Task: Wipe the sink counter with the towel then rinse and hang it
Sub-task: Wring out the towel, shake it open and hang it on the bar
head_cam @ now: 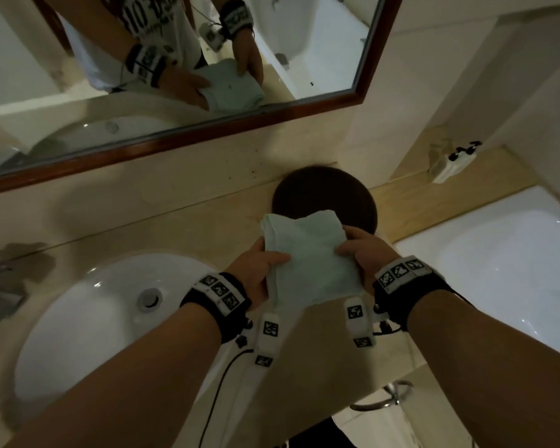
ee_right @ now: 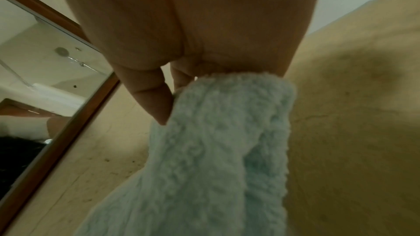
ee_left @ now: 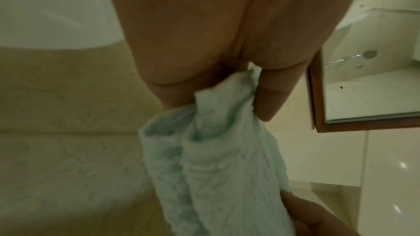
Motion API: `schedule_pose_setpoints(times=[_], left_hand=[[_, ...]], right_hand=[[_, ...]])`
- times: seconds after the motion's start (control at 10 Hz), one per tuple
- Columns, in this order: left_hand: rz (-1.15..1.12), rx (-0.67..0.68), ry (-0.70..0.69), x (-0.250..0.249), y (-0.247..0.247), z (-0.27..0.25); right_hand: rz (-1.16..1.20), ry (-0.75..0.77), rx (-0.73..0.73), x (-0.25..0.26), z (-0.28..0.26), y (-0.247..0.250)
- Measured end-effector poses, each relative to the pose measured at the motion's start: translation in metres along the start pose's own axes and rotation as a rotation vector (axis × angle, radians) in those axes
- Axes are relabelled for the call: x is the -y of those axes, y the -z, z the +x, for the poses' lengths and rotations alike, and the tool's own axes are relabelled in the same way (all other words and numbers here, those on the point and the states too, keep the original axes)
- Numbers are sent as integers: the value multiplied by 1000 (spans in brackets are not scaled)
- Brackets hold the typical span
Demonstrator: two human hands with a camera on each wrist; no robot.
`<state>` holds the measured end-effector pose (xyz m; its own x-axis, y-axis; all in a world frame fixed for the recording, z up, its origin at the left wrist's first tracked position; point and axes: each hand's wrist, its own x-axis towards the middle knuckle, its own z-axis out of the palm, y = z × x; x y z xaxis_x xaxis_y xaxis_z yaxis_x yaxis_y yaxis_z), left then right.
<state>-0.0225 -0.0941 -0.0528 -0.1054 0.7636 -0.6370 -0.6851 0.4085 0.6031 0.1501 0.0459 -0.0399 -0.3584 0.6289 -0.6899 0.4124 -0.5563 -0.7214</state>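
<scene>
A pale blue-green folded towel [head_cam: 307, 257] is held up over the beige counter [head_cam: 188, 227], just right of the white sink basin [head_cam: 88, 305]. My left hand [head_cam: 259, 263] grips its left edge with the thumb on top. My right hand [head_cam: 359, 250] grips its right edge. In the left wrist view the towel [ee_left: 222, 168] hangs in folds from my pinching fingers [ee_left: 270, 96]. The right wrist view shows the fluffy towel [ee_right: 216, 150] clamped under my thumb [ee_right: 150, 96].
A dark round mat [head_cam: 324, 198] lies on the counter behind the towel. A wood-framed mirror [head_cam: 207, 130] runs along the wall. A white bathtub [head_cam: 505, 263] sits to the right, a chrome ring holder [head_cam: 388, 396] below the counter edge, and a tap [head_cam: 4, 279] at far left.
</scene>
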Motion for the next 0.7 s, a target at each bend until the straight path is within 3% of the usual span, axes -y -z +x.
schedule_pose_setpoints(times=[0.2, 0.4, 0.5, 0.6, 0.7], left_hand=[[5, -85, -42, -10, -33, 47], [23, -195, -95, -35, -56, 99], [-40, -231, -60, -38, -57, 113], [-5, -363, 31, -35, -51, 111], [4, -448, 30, -36, -41, 101]], right_hand=[[-117, 27, -64, 16, 63, 37], [-147, 169, -72, 65, 95, 58], [-259, 200, -64, 79, 115, 68], [-510, 156, -127, 76, 132, 76], [-684, 181, -189, 72, 137, 75]])
